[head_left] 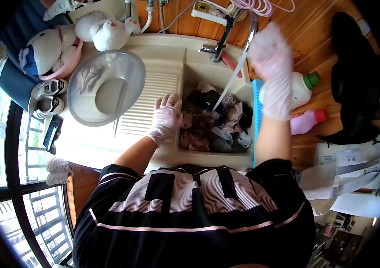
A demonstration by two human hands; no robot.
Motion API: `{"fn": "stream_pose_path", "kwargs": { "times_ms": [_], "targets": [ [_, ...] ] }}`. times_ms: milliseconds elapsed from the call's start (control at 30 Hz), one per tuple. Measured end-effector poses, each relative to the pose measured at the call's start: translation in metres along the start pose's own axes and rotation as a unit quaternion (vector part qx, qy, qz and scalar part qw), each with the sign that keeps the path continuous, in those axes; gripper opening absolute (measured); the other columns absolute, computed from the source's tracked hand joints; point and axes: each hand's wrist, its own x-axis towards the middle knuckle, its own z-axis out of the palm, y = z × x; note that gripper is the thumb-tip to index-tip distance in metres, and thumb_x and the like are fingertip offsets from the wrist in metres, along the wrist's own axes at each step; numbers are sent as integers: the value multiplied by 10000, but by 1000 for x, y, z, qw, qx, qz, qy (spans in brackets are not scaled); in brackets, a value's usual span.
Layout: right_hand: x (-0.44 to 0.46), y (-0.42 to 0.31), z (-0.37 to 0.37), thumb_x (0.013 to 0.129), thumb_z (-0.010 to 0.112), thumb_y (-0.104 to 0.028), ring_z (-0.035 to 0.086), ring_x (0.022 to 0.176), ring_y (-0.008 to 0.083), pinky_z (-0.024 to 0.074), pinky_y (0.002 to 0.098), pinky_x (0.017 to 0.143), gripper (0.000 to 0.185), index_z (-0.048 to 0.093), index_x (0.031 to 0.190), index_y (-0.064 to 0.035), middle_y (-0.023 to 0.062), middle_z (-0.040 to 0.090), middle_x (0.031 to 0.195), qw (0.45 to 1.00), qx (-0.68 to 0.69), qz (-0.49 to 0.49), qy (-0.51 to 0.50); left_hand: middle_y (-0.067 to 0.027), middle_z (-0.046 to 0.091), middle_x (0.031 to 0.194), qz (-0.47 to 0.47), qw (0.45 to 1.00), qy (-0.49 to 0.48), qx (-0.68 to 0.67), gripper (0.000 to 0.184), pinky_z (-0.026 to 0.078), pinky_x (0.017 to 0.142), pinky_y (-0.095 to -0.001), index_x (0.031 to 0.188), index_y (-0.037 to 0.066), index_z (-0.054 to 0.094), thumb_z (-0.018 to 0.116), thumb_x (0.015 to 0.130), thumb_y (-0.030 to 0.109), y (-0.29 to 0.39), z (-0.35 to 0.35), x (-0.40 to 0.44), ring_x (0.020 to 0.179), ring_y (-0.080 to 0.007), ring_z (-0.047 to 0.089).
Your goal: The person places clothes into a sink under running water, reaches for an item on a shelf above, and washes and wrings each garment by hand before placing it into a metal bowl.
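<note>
My left hand point(167, 117), in a thin whitish glove, rests on the ridged washboard point(154, 78) beside the basin's left edge. Its fingers lie extended, with nothing seen in them. Raised at the right near the tap spout point(253, 29) is my right hand point(269, 51), also gloved. Motion blurs its fingers, so their grip cannot be made out. A stream of water point(230, 82) runs from the spout into the sink basin point(194, 71). Wet, crumpled dark and pale clothes point(232, 118) fill the basin's lower part.
A translucent basin point(132, 67) holding a grey cloth tilts on the counter at left. Plush toys point(109, 33) and sneakers point(47, 100) stand beyond it. Right of the sink are a blue washboard point(257, 116), a green-capped bottle point(301, 91) and a pink bottle point(306, 123).
</note>
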Motion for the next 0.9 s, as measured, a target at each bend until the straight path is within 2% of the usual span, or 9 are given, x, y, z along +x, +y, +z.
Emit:
{"fn": "stream_pose_path", "kwargs": {
  "times_ms": [67, 133, 233, 333, 367, 467, 500, 600, 900],
  "targets": [
    [-12, 54, -35, 922, 496, -251, 246, 429, 68, 216, 220, 405, 410, 308, 565, -173, -58, 257, 515, 990, 114, 82, -12, -162, 449, 1294, 0, 1000, -7, -5, 476, 242, 1050, -449, 1183, 116, 554, 571, 735, 276, 0, -3, 0, 1231, -313, 380],
    [-28, 99, -50, 902, 538, -280, 226, 436, 77, 214, 234, 419, 428, 307, 562, -163, -70, 208, 512, 974, 163, 117, 109, -168, 451, 1289, 1, 1000, -9, -7, 476, 245, 1052, -447, 1186, 114, 551, 568, 735, 266, 1, -4, 2, 1227, -316, 383],
    [-42, 133, -66, 919, 500, -203, 287, 522, 97, 258, 216, 501, 351, 330, 624, -119, -40, 236, 580, 939, 310, 147, 30, -157, 451, 1289, -1, 1000, -6, -11, 479, 241, 1052, -449, 1188, 113, 548, 571, 741, 282, -1, 0, 0, 1237, -310, 372],
    [-49, 139, -57, 929, 489, -193, 330, 589, 129, 281, 223, 529, 266, 399, 706, -79, -5, 299, 646, 936, 265, 116, 200, -142, 438, 1306, -2, 1000, -5, -14, 478, 229, 1057, -448, 1194, 114, 543, 568, 750, 287, -1, 1, -2, 1250, -300, 359],
    [-52, 144, -70, 929, 495, -181, 435, 678, 185, 404, 253, 590, 195, 462, 804, -35, 33, 400, 721, 946, 240, 99, 196, -130, 424, 1323, -4, 1000, -19, -15, 478, 219, 1062, -450, 1202, 115, 537, 564, 758, 289, -1, 0, -2, 1259, -293, 350],
    [-57, 148, -74, 920, 514, -167, 534, 793, 243, 504, 320, 733, 194, 518, 852, 14, 95, 518, 815, 948, 191, 109, 228, -138, 443, 1304, -11, 1000, -11, -14, 470, 227, 1058, -449, 1195, 110, 543, 561, 759, 284, -1, 2, -2, 1250, -299, 362],
    [-58, 150, -77, 914, 517, -136, 564, 941, 305, 500, 387, 895, 213, 546, 900, 74, 175, 573, 958, 946, 214, 104, 220, -142, 451, 1295, -6, 1000, -5, -15, 466, 231, 1057, -448, 1193, 109, 545, 559, 760, 282, -1, 1, -2, 1244, -302, 368],
    [-65, 152, -76, 908, 519, -111, 560, 998, 317, 477, 389, 943, 215, 561, 925, 100, 207, 576, 1020, 939, 149, 97, 295, -151, 471, 1272, 5, 1000, 10, -21, 454, 243, 1054, -445, 1182, 105, 553, 554, 761, 274, -1, -1, -3, 1226, -311, 388],
    [-85, 153, -87, 885, 531, -62, 555, 1029, 326, 471, 396, 958, 182, 563, 938, 109, 217, 585, 1029, 935, 168, 94, 299, -160, 464, 1285, -1, 999, 8, -36, 430, 252, 1057, -433, 1152, 105, 571, 560, 760, 282, -3, 1, -6, 1230, -314, 389]
  ]
}}
